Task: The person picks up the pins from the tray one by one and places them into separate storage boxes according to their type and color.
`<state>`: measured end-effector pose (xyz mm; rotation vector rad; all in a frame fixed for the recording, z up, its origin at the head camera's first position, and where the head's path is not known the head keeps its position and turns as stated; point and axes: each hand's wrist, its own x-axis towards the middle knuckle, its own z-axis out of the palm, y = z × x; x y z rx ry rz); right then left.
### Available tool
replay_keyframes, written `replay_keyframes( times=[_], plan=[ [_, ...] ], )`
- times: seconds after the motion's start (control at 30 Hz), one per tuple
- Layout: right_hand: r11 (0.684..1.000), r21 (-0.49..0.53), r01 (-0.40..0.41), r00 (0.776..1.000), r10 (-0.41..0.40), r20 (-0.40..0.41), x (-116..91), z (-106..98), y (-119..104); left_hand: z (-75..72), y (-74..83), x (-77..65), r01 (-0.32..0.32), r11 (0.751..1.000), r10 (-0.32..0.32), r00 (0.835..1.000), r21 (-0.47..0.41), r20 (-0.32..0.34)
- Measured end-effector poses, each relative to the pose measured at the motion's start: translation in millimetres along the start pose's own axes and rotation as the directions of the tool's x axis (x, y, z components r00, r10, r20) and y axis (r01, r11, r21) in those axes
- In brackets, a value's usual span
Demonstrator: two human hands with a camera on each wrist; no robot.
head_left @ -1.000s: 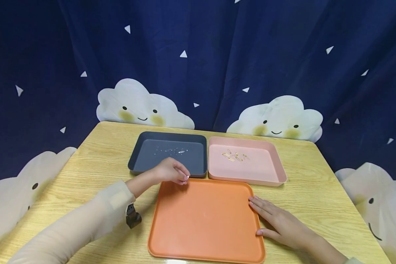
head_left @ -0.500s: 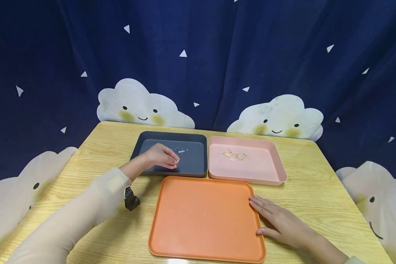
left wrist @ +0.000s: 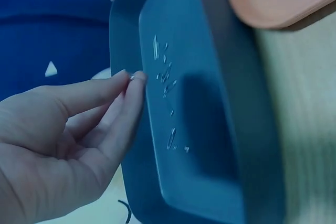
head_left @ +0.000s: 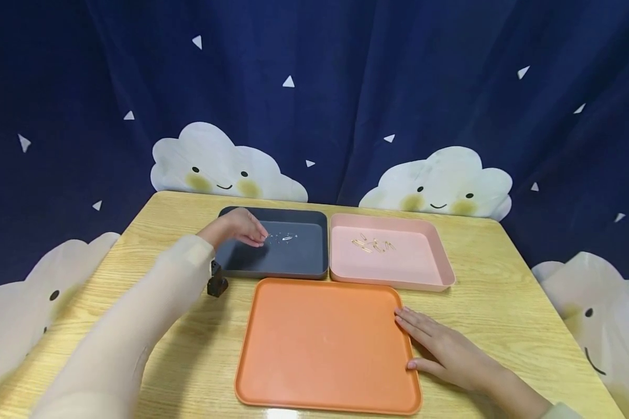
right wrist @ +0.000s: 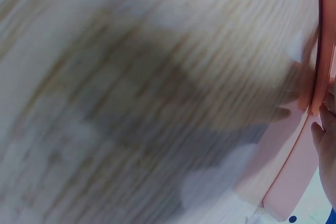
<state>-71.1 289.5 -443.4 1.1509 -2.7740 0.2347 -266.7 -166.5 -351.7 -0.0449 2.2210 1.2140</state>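
Note:
My left hand [head_left: 243, 227] is above the left part of the dark grey tray [head_left: 293, 269]. In the left wrist view, its thumb and forefinger pinch a tiny silvery piece [left wrist: 132, 77], mostly hidden by the fingertips, so its kind is unclear. Several silvery bits, some long and looped like paper clips [left wrist: 171, 139], lie scattered on that tray's floor. At the right, my right hand [head_left: 445, 352] rests with straight fingers on the edge of the orange tray [head_left: 325, 349]; only its fingertips show in the right wrist view.
A pink tray [head_left: 414, 267] stands right beside the dark one and holds several gold-coloured clips [head_left: 373, 243]. All three trays are on a wooden table [head_left: 503, 291]. Behind it hangs a dark blue curtain [head_left: 335, 87] with clouds.
My left hand has moved from the orange tray's far left corner, away from me and leftward, over the dark tray. The right hand stays put on the orange tray's edge.

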Motion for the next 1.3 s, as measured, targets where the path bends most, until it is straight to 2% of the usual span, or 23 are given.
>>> replay_keyframes(
  times=[0.13, 0.27, 0.43, 0.7, 0.83, 0.87, 0.93, 1.0, 1.07, 1.1, 1.17, 1.23, 1.3],
  plan=[
    [1.0, 0.012, -0.01, 1.0, 0.01, 0.015, 0, -2, 0, -4.2, 6.6, 5.5, 0.05, 0.996, -0.051, 0.999, 0.075, 0.012],
    [1.0, 0.019, -0.013, 1.0, 0.013, 0.026, 0, -3, -1, -2.8, 13.6, 8.5, 0.103, 0.983, -0.102, 0.995, 0.152, -0.009],
    [1.0, 0.017, 0.0, 1.0, 0.0, 0.016, -1, -2, -1, 1.1, 12.1, 20.0, 0.165, 0.964, -0.164, 0.986, 0.21, -0.025],
    [0.997, 0.058, -0.056, 0.995, 0.052, 0.08, -3, -3, -1, 4.3, 11.1, 23.6, 0.196, 0.941, -0.183, 0.981, 0.276, -0.07],
    [0.996, 0.066, -0.067, 0.994, 0.061, 0.086, -3, -3, -1, 2.6, 6.3, 35.7, 0.19, 0.926, -0.176, 0.982, 0.327, -0.072],
    [0.996, 0.067, -0.067, 0.995, 0.061, 0.083, -2, -3, -1, -3.6, -3.4, 50.3, 0.153, 0.925, -0.154, 0.988, 0.349, -0.023],
    [0.996, 0.064, -0.067, 0.995, 0.062, 0.075, -2, -2, -1, -4.6, -6.8, 52.8, 0.117, 0.891, -0.12, 0.993, 0.438, -0.019],
    [0.996, 0.06, -0.063, 0.996, 0.059, 0.065, -3, -1, -1, -1.4, -9.7, 46.5, 0.067, 0.851, -0.056, 0.998, 0.521, -0.037],
    [0.996, 0.058, -0.06, 0.997, 0.057, 0.056, -3, 0, -2, 5.5, -11.4, 30.0, 0.036, 0.807, 0.018, 0.996, 0.59, -0.086],
    [0.996, 0.062, -0.061, 0.997, 0.057, 0.052, -3, 0, -2, 14.9, -5.1, 8.8, 0.06, 0.782, 0.049, 0.986, 0.62, -0.157],
    [0.995, 0.072, -0.067, 0.997, 0.064, 0.044, -4, -2, -2, 23.2, -10.6, -9.6, 0.018, 0.77, 0.145, 0.969, 0.638, -0.202],
    [0.993, 0.088, -0.078, 0.997, 0.075, 0.032, -3, -4, -2, 31.2, -16.1, -26.8, -0.019, 0.768, 0.221, 0.946, 0.64, -0.237],
    [0.991, 0.098, -0.091, 0.996, 0.089, 0.018, -2, -9, -1, 38.1, -23.1, -39.8, -0.077, 0.756, 0.314, 0.914, 0.65, -0.257]
  ],
)
